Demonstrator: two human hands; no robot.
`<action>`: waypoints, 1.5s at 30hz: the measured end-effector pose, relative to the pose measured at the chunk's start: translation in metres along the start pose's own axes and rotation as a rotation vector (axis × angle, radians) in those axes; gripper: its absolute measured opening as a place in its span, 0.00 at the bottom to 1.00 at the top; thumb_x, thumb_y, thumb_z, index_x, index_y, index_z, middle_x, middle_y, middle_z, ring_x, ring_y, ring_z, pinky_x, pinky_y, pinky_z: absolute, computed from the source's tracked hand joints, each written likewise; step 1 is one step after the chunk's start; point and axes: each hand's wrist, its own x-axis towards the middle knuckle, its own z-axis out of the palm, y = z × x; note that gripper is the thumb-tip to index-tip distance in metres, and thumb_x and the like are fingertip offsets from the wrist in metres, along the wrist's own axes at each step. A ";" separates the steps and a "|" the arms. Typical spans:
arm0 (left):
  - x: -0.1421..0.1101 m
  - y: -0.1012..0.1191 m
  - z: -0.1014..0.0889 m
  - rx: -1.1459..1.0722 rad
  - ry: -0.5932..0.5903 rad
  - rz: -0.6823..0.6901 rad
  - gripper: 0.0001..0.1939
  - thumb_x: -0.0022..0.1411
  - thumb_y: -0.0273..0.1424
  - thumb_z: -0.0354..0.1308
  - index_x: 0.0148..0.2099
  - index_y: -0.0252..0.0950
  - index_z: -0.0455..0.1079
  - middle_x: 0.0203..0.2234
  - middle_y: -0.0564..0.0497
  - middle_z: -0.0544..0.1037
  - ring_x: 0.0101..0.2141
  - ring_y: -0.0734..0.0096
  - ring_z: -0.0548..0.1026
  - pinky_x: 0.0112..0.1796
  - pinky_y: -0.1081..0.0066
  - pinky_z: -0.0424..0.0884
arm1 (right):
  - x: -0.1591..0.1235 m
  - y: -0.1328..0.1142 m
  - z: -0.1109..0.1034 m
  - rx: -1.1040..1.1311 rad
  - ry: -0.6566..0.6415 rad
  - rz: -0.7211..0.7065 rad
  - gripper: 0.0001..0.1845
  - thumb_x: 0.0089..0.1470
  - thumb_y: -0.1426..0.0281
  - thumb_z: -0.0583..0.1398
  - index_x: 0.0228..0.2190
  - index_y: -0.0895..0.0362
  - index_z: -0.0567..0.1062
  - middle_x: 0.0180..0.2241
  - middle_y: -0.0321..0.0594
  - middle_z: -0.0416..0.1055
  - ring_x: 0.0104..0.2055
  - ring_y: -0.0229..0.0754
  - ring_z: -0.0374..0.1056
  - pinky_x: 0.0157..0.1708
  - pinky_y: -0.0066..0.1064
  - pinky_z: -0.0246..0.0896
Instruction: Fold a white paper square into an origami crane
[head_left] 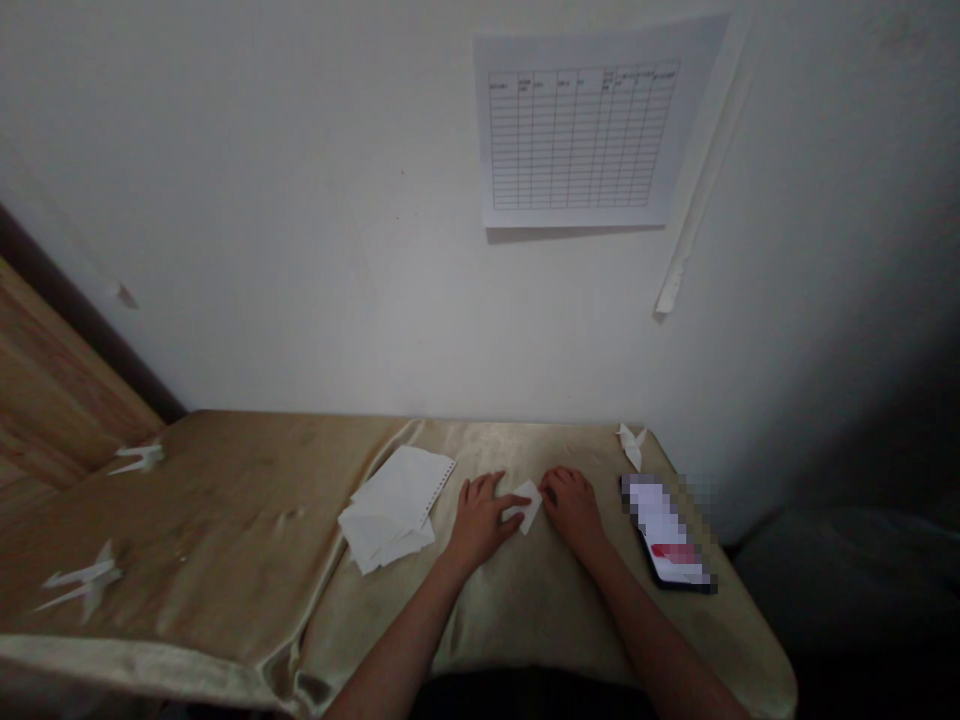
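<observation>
A small folded piece of white paper [527, 505] lies on the beige cloth-covered table [525, 600] between my hands. My left hand [480, 520] rests on the cloth with its thumb and fingers pressing on the paper's left edge. My right hand [571, 505] has its fingers curled down against the paper's right side. Both hands press the paper flat onto the table.
A loose stack of white sheets [394, 508] lies left of my hands. A phone [670, 535] lies to the right, a folded paper crane [631, 443] behind it. Two more folded paper figures [82, 580] [139, 458] sit at the far left. A printed table sheet [581, 135] hangs on the wall.
</observation>
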 end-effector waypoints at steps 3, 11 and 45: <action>0.000 -0.001 0.001 0.000 0.006 0.003 0.18 0.61 0.35 0.65 0.52 0.60 0.75 0.63 0.52 0.65 0.63 0.50 0.60 0.63 0.38 0.48 | -0.003 0.002 0.000 0.022 0.002 -0.018 0.08 0.59 0.74 0.57 0.37 0.52 0.75 0.45 0.41 0.75 0.51 0.48 0.64 0.53 0.39 0.55; -0.002 -0.001 0.003 0.006 0.032 0.011 0.18 0.61 0.34 0.65 0.52 0.57 0.75 0.63 0.51 0.65 0.63 0.50 0.60 0.62 0.38 0.48 | -0.009 0.000 -0.004 0.071 0.011 -0.052 0.08 0.59 0.70 0.58 0.41 0.53 0.75 0.47 0.43 0.74 0.52 0.49 0.65 0.55 0.41 0.55; -0.001 -0.027 -0.004 -0.104 0.001 0.200 0.19 0.65 0.33 0.61 0.57 0.50 0.73 0.54 0.53 0.78 0.57 0.59 0.67 0.62 0.53 0.55 | -0.015 0.004 -0.014 0.126 -0.129 -0.187 0.17 0.58 0.66 0.61 0.50 0.46 0.77 0.52 0.39 0.75 0.63 0.52 0.57 0.66 0.57 0.38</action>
